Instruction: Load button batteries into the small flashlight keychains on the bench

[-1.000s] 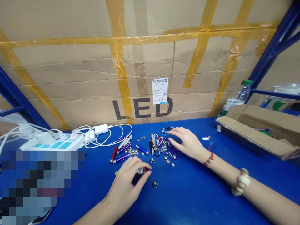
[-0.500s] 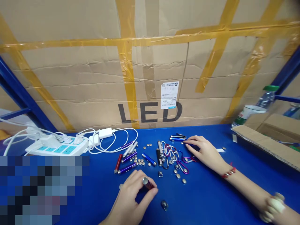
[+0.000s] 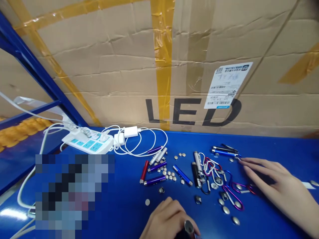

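Note:
My left hand (image 3: pixel 170 219), at the bottom middle, is closed around a dark flashlight tube (image 3: pixel 188 227) that stands upright with its round end facing up. My right hand (image 3: pixel 276 187) is at the right with its fingers stretched out. Its fingertips are beside the end of a blue pen flashlight (image 3: pixel 225 153); whether they touch it I cannot tell. Between the hands lie a black flashlight (image 3: pixel 196 174), a silver flashlight (image 3: pixel 197 159), a blue flashlight (image 3: pixel 182 175) and several tangled carabiner clips (image 3: pixel 233 197). Button cells (image 3: pixel 226 210) are scattered around them.
Purple flashlights (image 3: pixel 155 180) and a red flashlight (image 3: pixel 144 172) lie left of centre. A white power strip (image 3: pixel 109 146) with looped cables stands at the back left. Behind the blue table (image 3: pixel 107 186) rises a large cardboard box (image 3: pixel 119 73). A blurred patch covers the lower left.
The view has turned left and moved closer, so the table things appear further right. My left hand appears lower, still around the flashlight tube. My right hand stays by the blue pen flashlight.

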A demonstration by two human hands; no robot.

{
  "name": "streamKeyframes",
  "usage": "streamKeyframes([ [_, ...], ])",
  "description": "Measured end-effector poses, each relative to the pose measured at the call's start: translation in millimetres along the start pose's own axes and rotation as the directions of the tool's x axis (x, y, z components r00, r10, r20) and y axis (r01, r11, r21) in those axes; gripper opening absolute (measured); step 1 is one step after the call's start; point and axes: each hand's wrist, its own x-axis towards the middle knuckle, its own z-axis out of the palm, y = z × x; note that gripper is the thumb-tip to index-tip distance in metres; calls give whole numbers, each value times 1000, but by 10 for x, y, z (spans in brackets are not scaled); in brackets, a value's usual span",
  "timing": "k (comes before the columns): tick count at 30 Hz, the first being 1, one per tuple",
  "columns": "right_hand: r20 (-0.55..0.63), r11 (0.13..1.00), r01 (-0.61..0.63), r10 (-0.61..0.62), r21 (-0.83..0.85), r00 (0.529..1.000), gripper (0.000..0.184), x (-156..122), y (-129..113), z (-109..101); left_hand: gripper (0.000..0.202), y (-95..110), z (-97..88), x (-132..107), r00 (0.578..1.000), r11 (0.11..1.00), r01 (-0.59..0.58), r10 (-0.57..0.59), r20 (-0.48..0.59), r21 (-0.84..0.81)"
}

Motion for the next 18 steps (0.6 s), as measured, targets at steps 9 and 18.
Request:
streamKeyframes([
  [9, 125, 998, -34, 28, 44, 992, 38, -42, -115, -8, 8, 90, -8, 3, 999, 1000, -16, 16, 49, -3],
  [18, 168, 990, -108, 93, 86, 981, 32, -18, -193, -87, 12, 194, -20, -51, 994, 999, -46, 43, 103, 26],
])
